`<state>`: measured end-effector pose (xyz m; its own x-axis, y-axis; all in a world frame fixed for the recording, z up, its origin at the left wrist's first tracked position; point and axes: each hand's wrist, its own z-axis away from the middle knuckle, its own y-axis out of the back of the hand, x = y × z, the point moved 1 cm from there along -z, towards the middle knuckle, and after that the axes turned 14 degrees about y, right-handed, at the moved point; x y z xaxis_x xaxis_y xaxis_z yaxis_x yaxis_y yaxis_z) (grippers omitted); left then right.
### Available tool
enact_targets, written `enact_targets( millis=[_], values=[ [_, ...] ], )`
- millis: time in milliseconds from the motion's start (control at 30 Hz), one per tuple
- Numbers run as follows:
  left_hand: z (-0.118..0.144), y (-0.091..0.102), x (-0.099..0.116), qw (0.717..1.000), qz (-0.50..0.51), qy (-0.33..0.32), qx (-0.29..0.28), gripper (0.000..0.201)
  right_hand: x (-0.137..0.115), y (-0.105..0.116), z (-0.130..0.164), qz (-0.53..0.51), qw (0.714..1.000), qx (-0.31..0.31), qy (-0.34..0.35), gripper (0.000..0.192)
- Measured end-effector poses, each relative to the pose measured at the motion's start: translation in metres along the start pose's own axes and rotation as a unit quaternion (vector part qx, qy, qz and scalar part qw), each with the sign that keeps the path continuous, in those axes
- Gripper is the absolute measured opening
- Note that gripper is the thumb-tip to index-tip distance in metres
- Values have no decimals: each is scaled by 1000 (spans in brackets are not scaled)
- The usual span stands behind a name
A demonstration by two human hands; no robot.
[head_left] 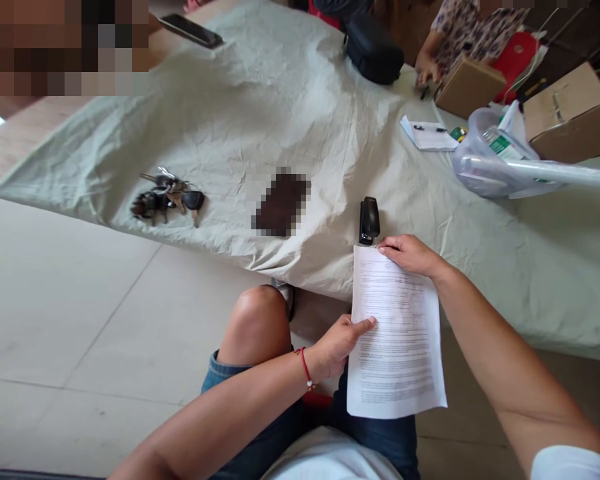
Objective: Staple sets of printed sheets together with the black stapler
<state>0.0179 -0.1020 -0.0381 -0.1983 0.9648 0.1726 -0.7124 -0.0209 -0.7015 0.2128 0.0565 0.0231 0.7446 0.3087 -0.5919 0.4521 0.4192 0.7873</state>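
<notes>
The person sits at a table covered w/ a pale green cloth (280, 87), knees over a tiled floor (70, 313). Both hands hold a printed sheet of paper (397, 333), which hangs off the table edge over the lap, top edge resting at the cloth. Left hand (337, 343) grips the sheet's left edge abt midway down, thumb on top of the page, fingers under it; a red string bracelet (305, 368) sits on that wrist. Right hand (410, 255) pinches the top edge near the top-right corner, fingers curled onto the paper.

A black stapler (369, 220) lies on the cloth just beyond the sheet's top-left corner, near the right hand's fingertips but not touching them. Left of it is a dark blurred patch, can't tell what it is. Further left, a bunch of keys (166, 197) lies on the cloth, well apart from the paper.

Far side of the table: a phone (190, 30) at the top left, a black pouch (375, 50), a small notepad w/ a pen (429, 135), a clear plastic bag (495, 163) w/ items inside, and two cardboard boxes (570, 110). Another person's hand (427, 70) rests by the smaller box, top right.
</notes>
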Motion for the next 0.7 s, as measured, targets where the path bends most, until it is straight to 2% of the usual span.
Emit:
enact_targets(
  millis=[167,500,700],
  values=[
    [-6,2,3,1000,-12,-23,16,54,0,-1,-6,7,1000,15,6,24],
    [-7,3,11,996,-31,-69,41,53,10,-6,-14,-51,998,38,-16,28],
    [-3,2,16,986,-62,-148,33,64,12,-1,-17,-65,997,45,-16,26]
  ],
)
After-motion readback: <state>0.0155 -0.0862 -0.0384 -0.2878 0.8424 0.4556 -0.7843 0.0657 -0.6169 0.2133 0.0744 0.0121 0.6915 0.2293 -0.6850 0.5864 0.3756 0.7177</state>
